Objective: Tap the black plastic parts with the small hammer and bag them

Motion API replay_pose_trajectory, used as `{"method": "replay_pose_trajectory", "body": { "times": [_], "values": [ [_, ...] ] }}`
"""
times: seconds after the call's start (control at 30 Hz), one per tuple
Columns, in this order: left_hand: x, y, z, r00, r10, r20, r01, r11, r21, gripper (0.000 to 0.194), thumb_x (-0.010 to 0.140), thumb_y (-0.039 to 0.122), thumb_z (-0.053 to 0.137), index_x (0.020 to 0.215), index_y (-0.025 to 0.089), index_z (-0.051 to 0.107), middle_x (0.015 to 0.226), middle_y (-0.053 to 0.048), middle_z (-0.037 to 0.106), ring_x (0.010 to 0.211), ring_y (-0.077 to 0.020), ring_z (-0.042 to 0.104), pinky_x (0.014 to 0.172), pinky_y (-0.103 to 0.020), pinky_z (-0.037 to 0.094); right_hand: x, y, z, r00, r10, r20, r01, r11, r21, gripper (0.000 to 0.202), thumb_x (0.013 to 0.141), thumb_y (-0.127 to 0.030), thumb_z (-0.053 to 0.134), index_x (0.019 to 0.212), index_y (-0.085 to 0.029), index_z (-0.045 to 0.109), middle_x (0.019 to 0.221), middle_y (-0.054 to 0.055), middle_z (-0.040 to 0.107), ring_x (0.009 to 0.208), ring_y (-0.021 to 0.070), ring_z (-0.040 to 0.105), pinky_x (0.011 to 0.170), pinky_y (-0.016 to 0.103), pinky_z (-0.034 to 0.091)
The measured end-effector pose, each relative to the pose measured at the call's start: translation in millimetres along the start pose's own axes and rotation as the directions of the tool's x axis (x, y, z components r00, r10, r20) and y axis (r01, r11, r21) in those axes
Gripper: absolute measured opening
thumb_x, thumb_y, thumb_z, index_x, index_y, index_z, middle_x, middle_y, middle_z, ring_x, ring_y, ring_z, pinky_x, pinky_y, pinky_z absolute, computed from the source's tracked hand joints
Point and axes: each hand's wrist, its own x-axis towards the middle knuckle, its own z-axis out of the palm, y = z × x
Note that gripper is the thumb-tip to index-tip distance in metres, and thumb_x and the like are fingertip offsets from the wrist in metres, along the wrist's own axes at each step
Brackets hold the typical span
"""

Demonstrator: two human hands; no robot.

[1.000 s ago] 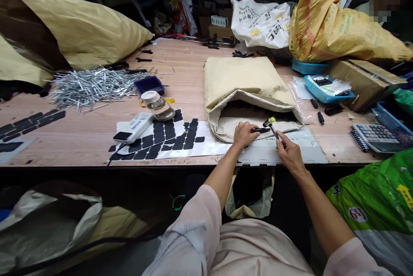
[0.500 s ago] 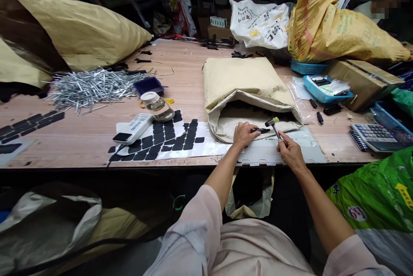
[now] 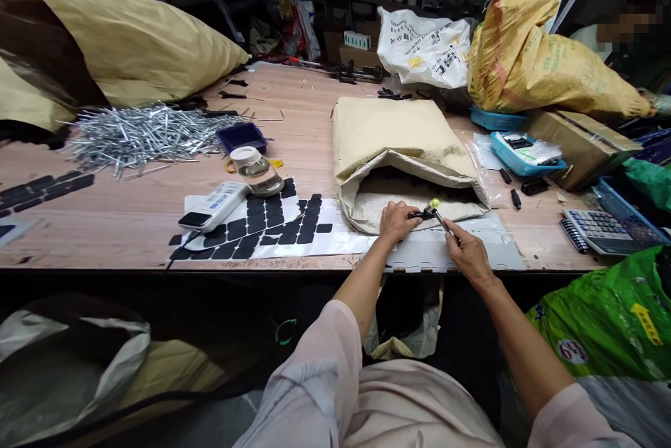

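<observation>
My left hand [image 3: 397, 220] is closed on a small black part [image 3: 419, 215] in front of the open mouth of a cream sack [image 3: 391, 126]. My right hand [image 3: 468, 250] grips the handle of a small hammer [image 3: 443, 219] with a yellow-green end. The hammer's head is at the right end of the black part; whether they touch is hard to tell. Beneath both hands lies a grey sheet [image 3: 487, 242] at the table's front edge. Dark contents show dimly inside the sack.
Left of the sack are black stickers [image 3: 235, 229], a white device [image 3: 214, 207], a jar [image 3: 256, 172], a dark blue tray [image 3: 242, 138] and a heap of metal rods [image 3: 152, 135]. At right are a calculator [image 3: 597, 230], blue baskets [image 3: 527, 154] and a box [image 3: 581, 144].
The hammer's head has moved down and left to the black part, and my right hand has shifted slightly left. My left hand has stayed nearly in place. The view has shifted a little.
</observation>
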Motion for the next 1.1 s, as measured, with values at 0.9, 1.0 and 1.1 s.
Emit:
{"method": "replay_pose_trajectory", "body": {
  "times": [0.9,1.0,1.1],
  "values": [
    [3.3,-3.9,-0.1,1.000,0.019,-0.025,-0.019,1.000,-0.012,0.028,0.083,0.043,0.073,0.107,0.032,0.078,0.100,-0.002,0.067,0.107,-0.0246,0.053,0.096,-0.037,0.043,71.8,47.5,0.1,0.929,0.231,0.290,-0.359,0.751,0.553,0.048,0.075,-0.049,0.064,0.108,-0.015,0.066,0.059,-0.004,0.058,0.039,0.0083,0.042,0.032,0.019,0.034],
    [-16.2,3.0,-5.6,0.992,0.120,-0.050,-0.121,0.993,-0.014,0.023,0.081,0.040,0.077,0.102,0.032,0.079,0.114,-0.003,0.065,0.113,-0.0244,0.052,0.101,-0.039,0.041,74.4,51.7,1.5,0.930,0.236,0.281,-0.363,0.703,0.612,0.045,0.072,-0.048,0.066,0.103,-0.015,0.065,0.056,-0.005,0.058,0.037,0.0080,0.041,0.030,0.018,0.033],
    [-62.9,9.1,-7.1,0.945,0.320,-0.062,-0.322,0.946,-0.037,0.020,0.078,0.040,0.080,0.097,0.032,0.080,0.128,-0.004,0.061,0.122,-0.0264,0.050,0.107,-0.042,0.038,74.6,51.0,2.2,0.934,0.235,0.271,-0.356,0.691,0.629,0.041,0.072,-0.046,0.066,0.100,-0.016,0.065,0.055,-0.005,0.057,0.037,0.0073,0.041,0.029,0.018,0.033]
  ]
}}
